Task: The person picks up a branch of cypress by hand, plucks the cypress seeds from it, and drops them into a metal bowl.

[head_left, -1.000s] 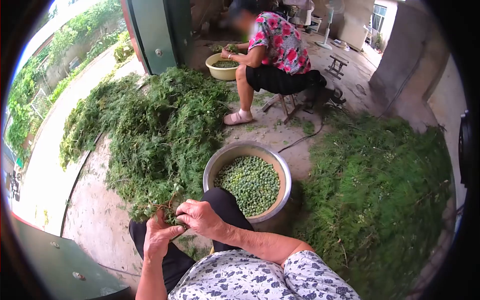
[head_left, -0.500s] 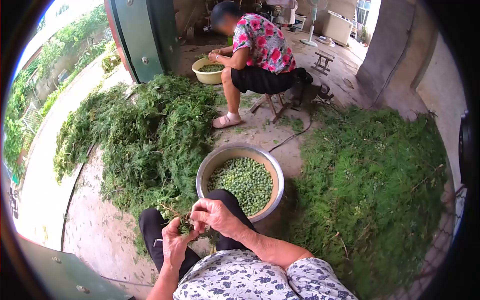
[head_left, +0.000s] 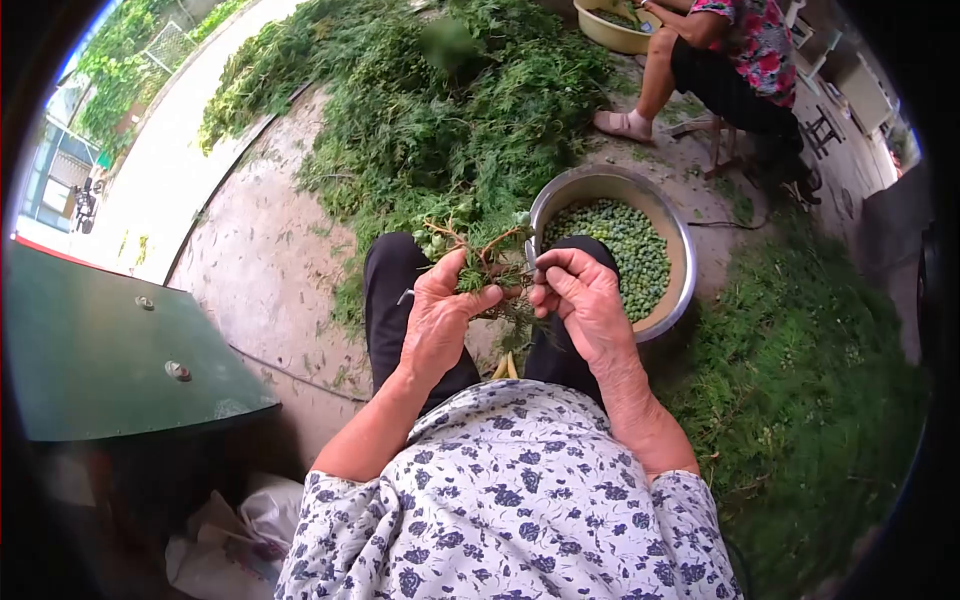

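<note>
Prob. a semi-open home work area, part indoors, part yard. Bare concrete floor (head_left: 255,220) runs left of the bowl (head_left: 686,275), out to bright ground w/ greenery & a wire fence (head_left: 170,45) at far upper left of it. Big piles of cut greens (head_left: 430,110) lie on the floor just beside the bowl; berries (head_left: 620,250) fill it. Beyond it, a 2nd person (head_left: 765,50) sits low, w/ a tub (head_left: 620,38).

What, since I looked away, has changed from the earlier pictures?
The left hand and right hand moved rightward, from nearer the left knee toward the right knee. The view tilted down. The left hand still holds the sprig; the berry bowl stays beside the right knee.
</note>
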Motion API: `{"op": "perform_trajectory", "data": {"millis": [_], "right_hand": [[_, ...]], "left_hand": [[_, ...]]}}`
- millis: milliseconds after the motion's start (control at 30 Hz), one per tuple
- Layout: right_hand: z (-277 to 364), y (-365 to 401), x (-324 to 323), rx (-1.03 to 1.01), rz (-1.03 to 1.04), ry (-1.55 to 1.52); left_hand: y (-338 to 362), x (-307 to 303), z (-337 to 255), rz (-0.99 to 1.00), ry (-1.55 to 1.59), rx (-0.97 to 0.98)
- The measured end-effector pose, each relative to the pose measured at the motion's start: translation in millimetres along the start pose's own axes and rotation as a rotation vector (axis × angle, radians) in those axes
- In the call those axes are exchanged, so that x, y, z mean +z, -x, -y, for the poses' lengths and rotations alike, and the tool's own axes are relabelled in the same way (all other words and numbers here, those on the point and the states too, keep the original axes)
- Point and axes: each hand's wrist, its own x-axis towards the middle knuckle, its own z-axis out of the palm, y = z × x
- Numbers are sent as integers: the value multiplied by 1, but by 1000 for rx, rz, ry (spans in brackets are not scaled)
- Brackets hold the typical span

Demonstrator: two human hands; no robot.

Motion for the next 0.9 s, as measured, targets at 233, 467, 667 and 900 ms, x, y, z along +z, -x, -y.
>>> {"op": "perform_trajectory", "data": {"millis": [233, 467, 667, 900], "right_hand": [[0, -4, -25, -50, -83, 1], [-14, -8, -38, 246, -6, -1], [-27, 1, -40, 219, 147, -83], [-47, 2, -34, -95, -10, 284]], "left_hand": [[-5, 15, -2, 42, 221, -239], [-13, 29, 8, 148, 213, -339], [-11, 31, 22, 126, 178, -370], [-9, 30, 29, 16, 175, -361]]}}
